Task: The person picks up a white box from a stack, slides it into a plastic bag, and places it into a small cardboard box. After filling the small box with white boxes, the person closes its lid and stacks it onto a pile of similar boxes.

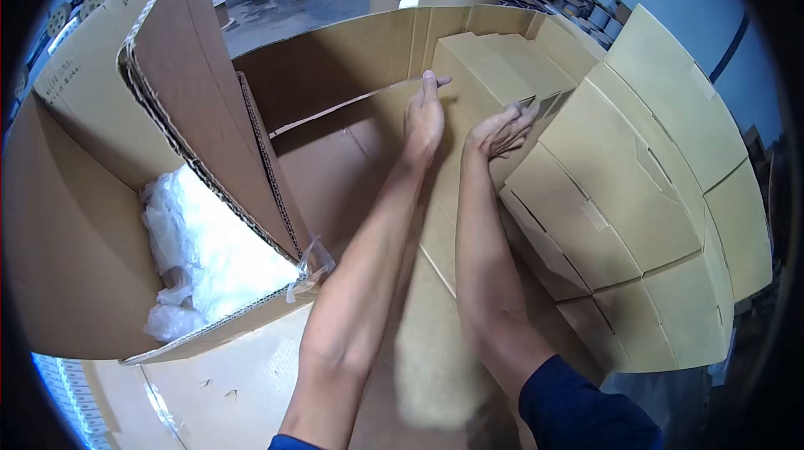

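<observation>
Overhead, "FIBREA" marks the carton flap [126,23]; both hands [425,119] [500,132] press flat, open, on stacked boxes [586,199].

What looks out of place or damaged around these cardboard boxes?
The open carton's flap has a ragged, frayed corrugated edge, with loose clear tape dangling from its lower corner. Crumpled plastic wrap bunches inside. The stacked small boxes look tidy.

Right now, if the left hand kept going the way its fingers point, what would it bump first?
Probably the back cardboard wall of the big box: the left hand points up along it, fingertips already at its edge, though depth is unclear.
</observation>
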Motion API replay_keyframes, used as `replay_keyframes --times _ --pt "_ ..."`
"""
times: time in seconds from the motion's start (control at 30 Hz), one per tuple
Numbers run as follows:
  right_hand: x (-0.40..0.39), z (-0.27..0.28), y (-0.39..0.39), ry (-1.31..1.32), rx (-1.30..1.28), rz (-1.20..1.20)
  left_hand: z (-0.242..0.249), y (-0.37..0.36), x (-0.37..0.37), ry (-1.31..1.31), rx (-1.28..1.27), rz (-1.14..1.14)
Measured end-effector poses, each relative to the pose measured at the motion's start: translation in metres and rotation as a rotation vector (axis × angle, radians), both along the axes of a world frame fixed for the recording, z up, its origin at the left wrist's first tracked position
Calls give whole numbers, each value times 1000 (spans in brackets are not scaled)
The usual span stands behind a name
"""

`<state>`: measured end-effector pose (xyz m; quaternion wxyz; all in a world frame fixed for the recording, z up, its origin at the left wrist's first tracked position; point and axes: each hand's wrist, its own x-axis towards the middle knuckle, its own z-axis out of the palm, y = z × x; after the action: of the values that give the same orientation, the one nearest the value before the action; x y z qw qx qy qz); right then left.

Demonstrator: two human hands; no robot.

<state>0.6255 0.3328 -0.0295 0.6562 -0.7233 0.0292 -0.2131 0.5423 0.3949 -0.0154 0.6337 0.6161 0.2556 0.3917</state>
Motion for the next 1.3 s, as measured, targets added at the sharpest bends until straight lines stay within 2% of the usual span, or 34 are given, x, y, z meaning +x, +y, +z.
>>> replay_keyframes --times 0.13,0.2,0.3,0.33,0.37,0.43,0.47,0.5,0.53,0.57,0.63,0.67,0.73,0.83,0.87,0.97,1.03,1.13,1.3 --pt "11 -10 -6 53 102 55 -5 7 10 -62 -109 26" --pt "5 -1 -10 82 82 140 -9 13 7 -98 -211 -47" --pt "-4 -22 4 -41 108 -46 -14 16 7 -76 -281 -59" --pt "-7 -22 1 -10 260 38 -14 17 6 -42 -268 -64" --pt "-11 -23 0 -3 276 57 -14 18 4 -7 -253 -69" --pt "-14 -21 -5 5 309 90 0 18 -4 109 -103 15" --pt "-13 -19 -12 89 363 248 8 17 -8 163 -29 55" --pt "-4 -27 -8 13 429 327 12 14 -10 217 42 95" --pt "11 -44 4 -66 493 409 13 11 -10 160 100 140" --pt "20 -52 10 -147 556 491 15 9 -10 173 212 80" --pt "3 -38 2 -117 613 846 21 1 -10 202 437 -40" --pt "-3 -35 3 -85 670 909 28 -4 -9 293 406 -65" --pt "-8 -38 -3 -56 759 1052 33 -12 -14 367 523 -2" --pt "-21 -38 -17 154 936 1121 26 -13 -21 465 629 34" --pt "-28 -37 -25 134 827 1125 25 -13 -26 540 639 24" --pt "-53 -40 -40 204 878 1152 29 -29 -55 673 637 45" --pt "-73 -36 -54 168 766 1116 48 -53 -88 813 625 79" --pt "-100 -38 -69 147 601 1110 57 -94 -142 843 685 173" --pt "-129 -38 -111 108 343 1097 35 -172 -230 814 780 268"
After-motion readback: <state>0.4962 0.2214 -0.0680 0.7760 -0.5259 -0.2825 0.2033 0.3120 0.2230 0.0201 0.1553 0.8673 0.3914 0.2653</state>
